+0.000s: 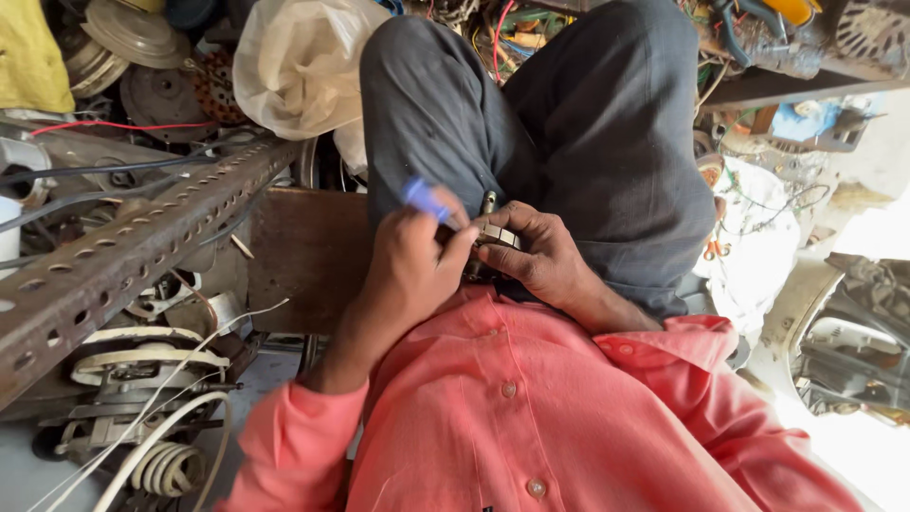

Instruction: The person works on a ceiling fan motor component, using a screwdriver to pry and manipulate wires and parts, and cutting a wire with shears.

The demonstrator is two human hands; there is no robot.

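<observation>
Left hand [412,265] pinches a blue-handled tool [427,200], fingers curled tight. Right hand [531,254] grips a small pale part [497,233], a dark metal tip [488,202] poking above it. Both sit over the lap, hands touching. Perforated steel angle bar [123,256] runs left; white plastic bag [303,62] above.

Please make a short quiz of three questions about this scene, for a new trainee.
1. True or false: the left hand holds a tool with a red handle.
2. What does the right hand grip?
A. a small metal part
B. a white plastic bag
C. a coil of wire
3. Fill the gap: the perforated metal bar lies on the person's ____ side.

Key:
1. False; the tool handle is blue.
2. A; the small metal part sits between both hands, over the lap.
3. Left.
</observation>
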